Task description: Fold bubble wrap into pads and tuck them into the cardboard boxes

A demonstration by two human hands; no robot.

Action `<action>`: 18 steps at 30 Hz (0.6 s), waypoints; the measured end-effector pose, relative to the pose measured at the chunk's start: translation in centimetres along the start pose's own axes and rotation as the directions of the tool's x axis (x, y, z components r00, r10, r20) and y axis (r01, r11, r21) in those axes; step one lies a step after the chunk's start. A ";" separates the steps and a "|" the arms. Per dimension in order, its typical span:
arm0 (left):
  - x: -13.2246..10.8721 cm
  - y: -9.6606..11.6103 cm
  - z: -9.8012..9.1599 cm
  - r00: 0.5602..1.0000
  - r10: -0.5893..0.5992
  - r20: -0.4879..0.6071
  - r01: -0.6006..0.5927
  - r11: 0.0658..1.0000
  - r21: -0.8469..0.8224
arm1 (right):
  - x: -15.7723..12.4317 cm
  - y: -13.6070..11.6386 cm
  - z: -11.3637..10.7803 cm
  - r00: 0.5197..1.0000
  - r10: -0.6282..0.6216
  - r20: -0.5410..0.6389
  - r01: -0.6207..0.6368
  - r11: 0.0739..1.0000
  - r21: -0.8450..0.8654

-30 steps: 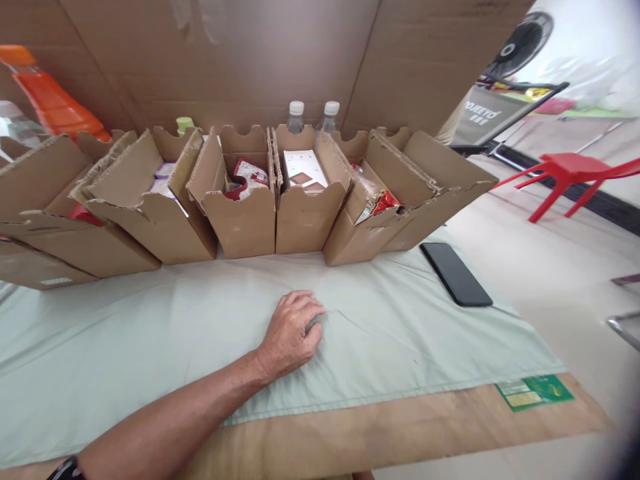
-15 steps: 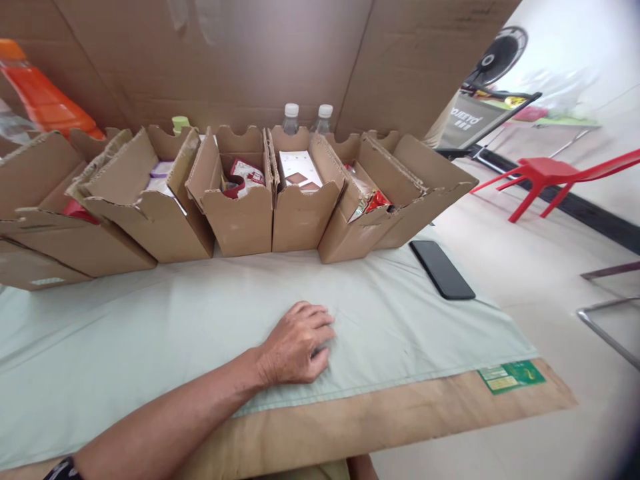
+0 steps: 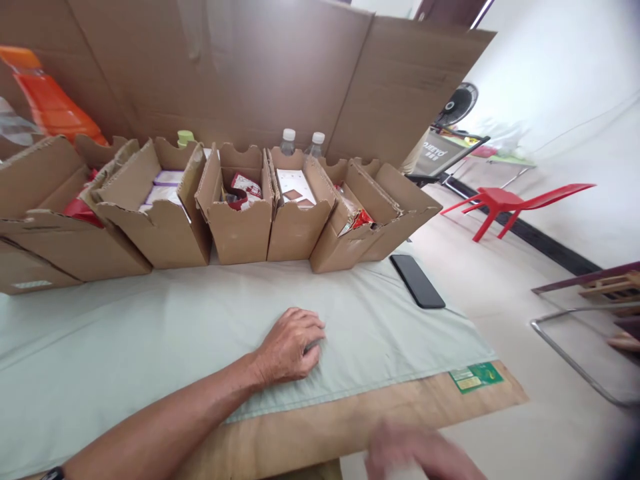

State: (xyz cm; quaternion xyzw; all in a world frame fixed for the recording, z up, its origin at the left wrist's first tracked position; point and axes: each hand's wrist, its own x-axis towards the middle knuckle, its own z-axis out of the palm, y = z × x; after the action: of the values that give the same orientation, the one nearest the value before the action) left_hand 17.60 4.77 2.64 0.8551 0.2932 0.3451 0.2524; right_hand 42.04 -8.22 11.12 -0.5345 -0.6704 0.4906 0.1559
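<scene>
My left hand (image 3: 291,343) rests on the pale green cloth (image 3: 165,333), palm down. Its fingers are loosely bent, with the thumb apart from them, and I see nothing held. At the bottom edge my right hand (image 3: 420,450) is smeared by motion near the front of the wooden table (image 3: 310,433). Something whitish shows under its fingers, but whether it is held cannot be made out. Beyond the left hand stands a row of open cardboard boxes (image 3: 240,237). One holds a white packet with brown squares (image 3: 295,187); another holds a red and white packet (image 3: 247,189).
A black phone (image 3: 417,281) lies on the cloth at right. Behind the boxes rises a cardboard panel (image 3: 280,67), with an orange bottle (image 3: 55,100) and two white-capped bottles (image 3: 288,141) before it. A red chair (image 3: 500,200) and metal-framed seat (image 3: 575,367) stand right.
The view has tilted up and turned right, so the scene sits further left. My right hand has come into view at the bottom. My left hand stays on the cloth.
</scene>
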 end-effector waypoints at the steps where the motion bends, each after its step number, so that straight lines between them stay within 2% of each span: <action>1: 0.0 0.0 0.0 1.000 0.004 -0.001 -0.004 1.000 0.001 | 2.6 -0.3 -0.8 0.999 -0.039 -0.035 0.039 0.999 0.005; 2: 0.1 0.0 -0.1 1.000 0.009 0.000 -0.009 1.000 0.000 | 5.5 -0.5 -1.7 0.993 -0.085 -0.081 0.085 0.996 0.005; 4: 0.1 0.0 -0.1 1.000 0.013 0.002 -0.013 1.000 -0.004 | 11.7 -0.7 -3.3 0.920 -0.199 -0.339 0.216 0.976 0.013; 6: 0.1 -0.1 -0.1 1.000 0.010 0.003 -0.010 1.000 -0.009 | 17.1 -0.5 -4.7 0.883 -0.223 -0.413 0.249 0.969 0.009; 8: 0.1 -0.2 -0.1 1.000 0.002 -0.002 -0.002 1.000 -0.020 | 20.9 -0.1 -5.6 0.866 -0.226 -0.446 0.252 0.968 -0.002; 11: 0.1 -0.3 0.0 1.000 -0.009 -0.016 0.009 0.999 -0.045 | 23.3 0.6 -6.3 0.849 -0.227 -0.476 0.249 0.968 -0.018; 18: 0.2 -0.4 0.1 0.999 -0.014 -0.047 0.011 0.997 -0.072 | 23.9 1.2 -6.3 0.827 -0.224 -0.515 0.236 0.971 -0.044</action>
State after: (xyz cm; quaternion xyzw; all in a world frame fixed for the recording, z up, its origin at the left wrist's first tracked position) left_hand 17.69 5.19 2.45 0.8354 0.2919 0.3738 0.2779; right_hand 38.27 15.58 5.59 -0.5599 -0.6579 0.3140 0.3938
